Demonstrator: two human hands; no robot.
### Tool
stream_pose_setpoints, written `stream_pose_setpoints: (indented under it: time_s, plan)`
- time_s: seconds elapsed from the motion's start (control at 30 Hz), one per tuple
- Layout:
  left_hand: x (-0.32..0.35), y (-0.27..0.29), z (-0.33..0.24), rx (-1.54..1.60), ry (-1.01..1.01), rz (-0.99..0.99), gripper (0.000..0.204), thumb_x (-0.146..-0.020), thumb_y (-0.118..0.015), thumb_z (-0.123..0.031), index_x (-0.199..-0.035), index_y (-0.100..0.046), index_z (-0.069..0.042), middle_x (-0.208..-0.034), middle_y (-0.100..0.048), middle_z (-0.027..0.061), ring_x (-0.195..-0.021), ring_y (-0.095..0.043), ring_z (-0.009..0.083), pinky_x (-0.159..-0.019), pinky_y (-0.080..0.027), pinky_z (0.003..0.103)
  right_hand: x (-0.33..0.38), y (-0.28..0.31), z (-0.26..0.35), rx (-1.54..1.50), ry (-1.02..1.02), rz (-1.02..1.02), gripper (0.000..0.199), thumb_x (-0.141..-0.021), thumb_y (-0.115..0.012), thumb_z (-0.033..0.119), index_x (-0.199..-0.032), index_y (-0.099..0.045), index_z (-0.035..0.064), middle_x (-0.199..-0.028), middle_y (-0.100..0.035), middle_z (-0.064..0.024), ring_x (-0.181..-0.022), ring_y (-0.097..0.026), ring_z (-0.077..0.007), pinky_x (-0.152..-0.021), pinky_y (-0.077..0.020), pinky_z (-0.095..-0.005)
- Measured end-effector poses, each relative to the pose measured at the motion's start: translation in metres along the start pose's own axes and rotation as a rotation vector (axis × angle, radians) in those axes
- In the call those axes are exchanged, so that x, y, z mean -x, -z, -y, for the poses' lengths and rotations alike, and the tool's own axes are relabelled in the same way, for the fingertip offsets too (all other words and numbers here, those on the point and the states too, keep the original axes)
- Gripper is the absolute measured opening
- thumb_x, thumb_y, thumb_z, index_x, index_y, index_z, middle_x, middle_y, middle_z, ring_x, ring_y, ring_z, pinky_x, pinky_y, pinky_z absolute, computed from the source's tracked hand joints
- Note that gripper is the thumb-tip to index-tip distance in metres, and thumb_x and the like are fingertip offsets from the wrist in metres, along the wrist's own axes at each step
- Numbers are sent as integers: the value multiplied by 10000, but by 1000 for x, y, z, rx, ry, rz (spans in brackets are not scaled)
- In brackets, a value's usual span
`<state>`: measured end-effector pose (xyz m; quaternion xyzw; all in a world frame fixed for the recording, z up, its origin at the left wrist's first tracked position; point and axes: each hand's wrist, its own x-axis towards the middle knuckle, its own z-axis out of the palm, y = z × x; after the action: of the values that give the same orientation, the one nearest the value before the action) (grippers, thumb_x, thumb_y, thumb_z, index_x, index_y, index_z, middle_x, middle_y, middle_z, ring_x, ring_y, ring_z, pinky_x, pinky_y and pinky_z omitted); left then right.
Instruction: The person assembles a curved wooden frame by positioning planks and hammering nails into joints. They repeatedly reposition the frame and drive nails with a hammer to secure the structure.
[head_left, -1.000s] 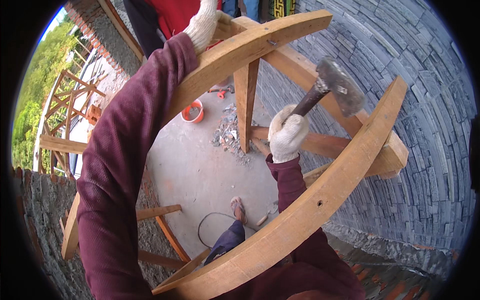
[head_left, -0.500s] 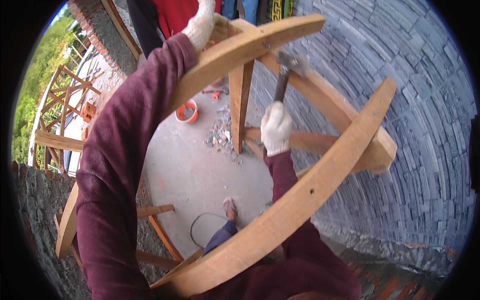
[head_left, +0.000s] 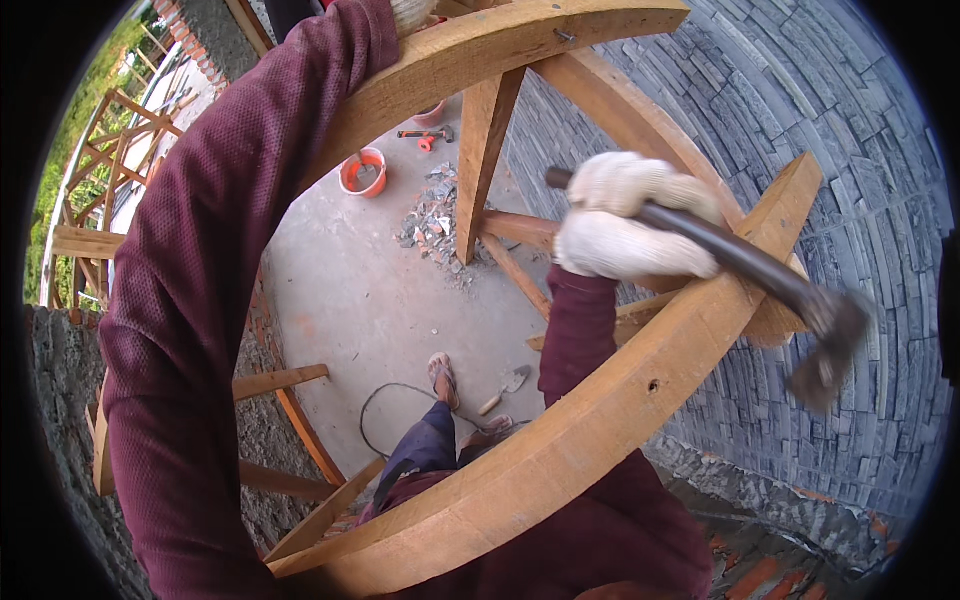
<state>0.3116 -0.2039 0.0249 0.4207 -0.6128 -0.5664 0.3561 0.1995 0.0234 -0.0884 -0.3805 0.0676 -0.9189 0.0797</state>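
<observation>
hammer (head_left: 760,262) has swung rightward from near the nail (head_left: 565,36), now crossing above the near beam (head_left: 560,465) before the wall (head_left: 870,230); so, apparently, no blow is landing; right hand (head_left: 638,215) is curled round it; left hand (head_left: 412,14) is mostly cut off, grip unclear; hammer looks dark, blurred at its far end

Dark-handled hammer (head_left: 742,250) in the gloved right hand (head_left: 615,222)

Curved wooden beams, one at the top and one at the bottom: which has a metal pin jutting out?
The top curved beam: its metal pin juts out near the right end. The bottom curved beam shows a dark hole instead.
</observation>
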Motion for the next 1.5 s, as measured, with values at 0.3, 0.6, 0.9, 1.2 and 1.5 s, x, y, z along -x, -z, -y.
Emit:
stream_pose_setpoints:
  time_s: [0.3,0.6,0.9,1.2,1.5]
  plan:
    - [3,-9,-1,25,-95,6,1326,-698,-104,-1012,-1060,-618,155,-990,-687,267,-895,-684,351,-853,-533,404,55,57,-28,767,-406,99,414,-1069,-375,319,-877,-533,-13,-716,-543,-47,-517,-515,-132,-444,-409,-275]
    - [29,-9,-4,-75,-183,13,1340,-686,-95,-1021,-1091,-608,148,-992,-696,241,-945,-666,323,-885,-499,385,-19,20,-4,17,-83,258,638,-993,-363,696,-851,-499,89,-571,-453,1,-448,-448,-119,-394,-349,-238]
    - [1,-2,1,15,-88,29,1267,-698,-114,-1013,-933,-646,112,-895,-699,235,-861,-689,314,-835,-539,381,48,44,-16,959,-288,147,372,-1044,-438,290,-859,-567,-7,-679,-564,-105,-533,-548,-196,-516,-448,-356]
    - [13,3,6,20,-34,-24,1289,-706,-104,-1007,-982,-641,131,-938,-705,249,-888,-692,321,-855,-534,389,4,22,-11,201,-317,98,589,-1027,-354,605,-808,-508,80,-577,-476,-12,-438,-466,-136,-396,-388,-280]
    - [9,3,2,14,-56,-9,1304,-707,-102,-1007,-1014,-638,142,-937,-708,248,-887,-694,323,-857,-533,394,60,41,-10,887,-384,182,418,-1054,-418,325,-828,-558,3,-641,-528,-55,-545,-530,-166,-483,-392,-331]
